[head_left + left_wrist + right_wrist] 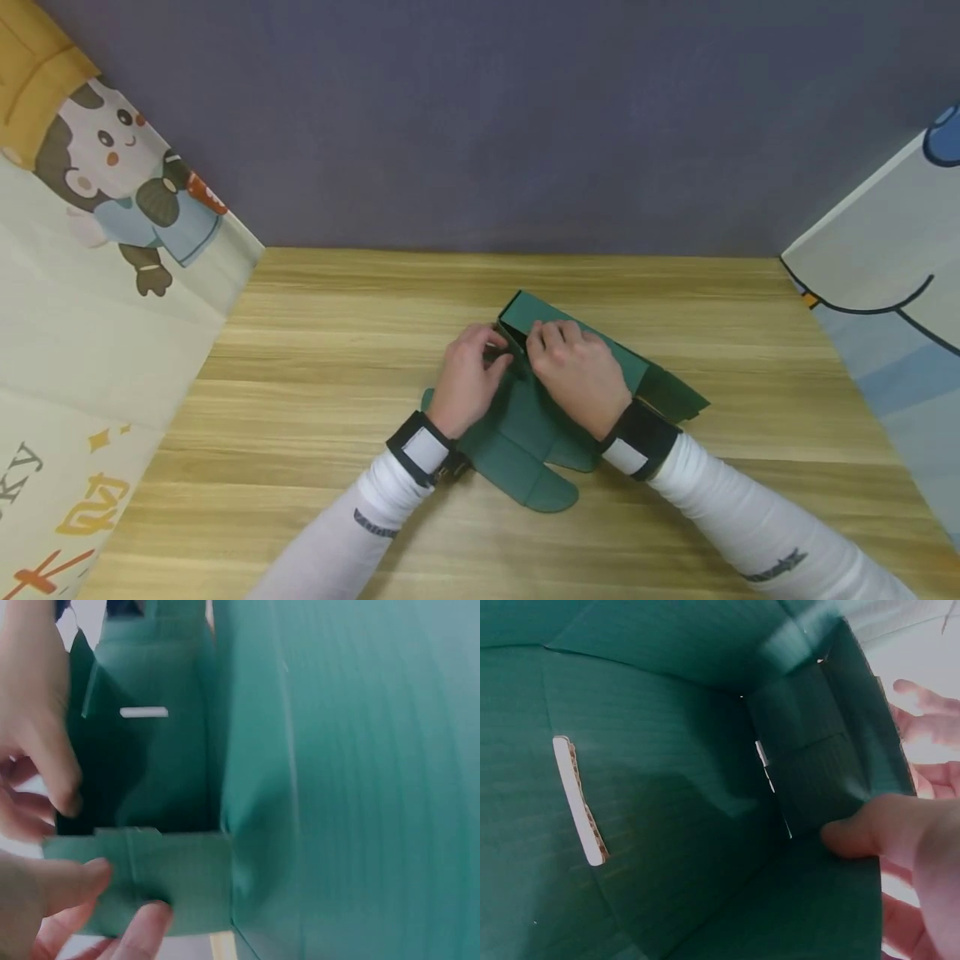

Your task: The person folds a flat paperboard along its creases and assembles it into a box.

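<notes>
A green cardboard box (521, 408), partly folded up, lies at an angle on the table. My right hand (579, 371) grips its long side wall; the thumb (855, 834) is inside and the other fingers are outside. At the left end, my left hand (467, 382) touches the small end panel (191, 881) from outside, with thumb and forefinger apart. That panel stands upright across the end. A white-looking slot (579, 801) shows in an inner face of the box. In the head view, my hands hide part of the end and the side wall.
The wood-grain table (330, 358) extends around the box. Loose flaps (551, 492) spread toward me, and another flap (675, 396) sticks out at the right end. A dark grey panel (480, 125) stands behind the table, with printed cloths at both sides.
</notes>
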Demonstrator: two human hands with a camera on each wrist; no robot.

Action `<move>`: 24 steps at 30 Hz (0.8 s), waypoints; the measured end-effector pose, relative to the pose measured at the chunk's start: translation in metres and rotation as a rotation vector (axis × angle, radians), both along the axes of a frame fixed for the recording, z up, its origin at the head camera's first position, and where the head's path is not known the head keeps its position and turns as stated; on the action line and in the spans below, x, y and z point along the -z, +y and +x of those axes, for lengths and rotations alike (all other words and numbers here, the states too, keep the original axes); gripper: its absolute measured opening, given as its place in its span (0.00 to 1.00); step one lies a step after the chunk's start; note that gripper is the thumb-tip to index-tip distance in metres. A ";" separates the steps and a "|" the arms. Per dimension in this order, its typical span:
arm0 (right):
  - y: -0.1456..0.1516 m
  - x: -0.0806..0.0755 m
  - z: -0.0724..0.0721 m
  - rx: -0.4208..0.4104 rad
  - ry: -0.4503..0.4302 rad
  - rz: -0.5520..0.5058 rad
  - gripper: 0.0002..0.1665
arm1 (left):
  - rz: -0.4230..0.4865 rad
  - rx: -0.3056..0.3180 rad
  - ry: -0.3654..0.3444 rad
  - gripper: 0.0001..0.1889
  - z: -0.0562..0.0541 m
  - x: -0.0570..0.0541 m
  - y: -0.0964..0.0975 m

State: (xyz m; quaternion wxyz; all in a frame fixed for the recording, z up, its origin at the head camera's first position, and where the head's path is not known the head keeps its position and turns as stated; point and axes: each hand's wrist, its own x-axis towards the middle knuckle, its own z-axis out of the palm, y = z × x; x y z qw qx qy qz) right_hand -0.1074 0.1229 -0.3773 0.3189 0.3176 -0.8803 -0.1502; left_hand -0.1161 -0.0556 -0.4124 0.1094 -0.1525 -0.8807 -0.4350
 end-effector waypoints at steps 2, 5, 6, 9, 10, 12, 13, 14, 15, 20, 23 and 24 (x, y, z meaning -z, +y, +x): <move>0.001 0.000 0.000 -0.003 -0.009 -0.015 0.13 | -0.019 -0.030 0.033 0.08 -0.007 0.002 -0.001; 0.001 0.000 0.000 -0.013 -0.024 -0.037 0.13 | -0.032 -0.075 0.045 0.12 -0.016 0.003 -0.002; 0.001 0.000 0.000 -0.014 -0.028 -0.041 0.13 | -0.035 -0.084 0.037 0.14 -0.019 0.003 -0.002; 0.000 -0.001 0.000 -0.018 -0.042 -0.053 0.15 | -0.049 -0.084 0.011 0.21 -0.027 0.002 -0.001; 0.000 -0.001 0.000 -0.018 -0.046 -0.054 0.16 | -0.061 -0.077 0.008 0.22 -0.030 0.002 -0.001; 0.000 -0.001 0.001 -0.019 -0.051 -0.051 0.17 | -0.101 -0.065 0.010 0.22 -0.034 0.001 0.001; 0.000 -0.001 0.002 -0.019 -0.052 -0.049 0.18 | -0.126 -0.062 0.014 0.20 -0.036 0.001 0.002; 0.000 -0.001 0.002 -0.020 -0.052 -0.047 0.17 | -0.148 -0.061 0.021 0.18 -0.038 0.001 0.003; 0.000 -0.001 0.002 -0.020 -0.051 -0.044 0.17 | -0.169 -0.064 0.028 0.17 -0.039 0.001 0.004; -0.001 -0.002 0.003 -0.019 -0.041 -0.031 0.15 | -0.232 -0.093 0.055 0.14 -0.044 0.002 0.007; -0.002 -0.003 0.003 -0.014 -0.041 -0.025 0.15 | -0.254 -0.107 0.062 0.13 -0.046 0.002 0.008; -0.002 -0.003 0.003 -0.012 -0.041 -0.022 0.14 | -0.259 -0.109 0.062 0.12 -0.047 0.002 0.009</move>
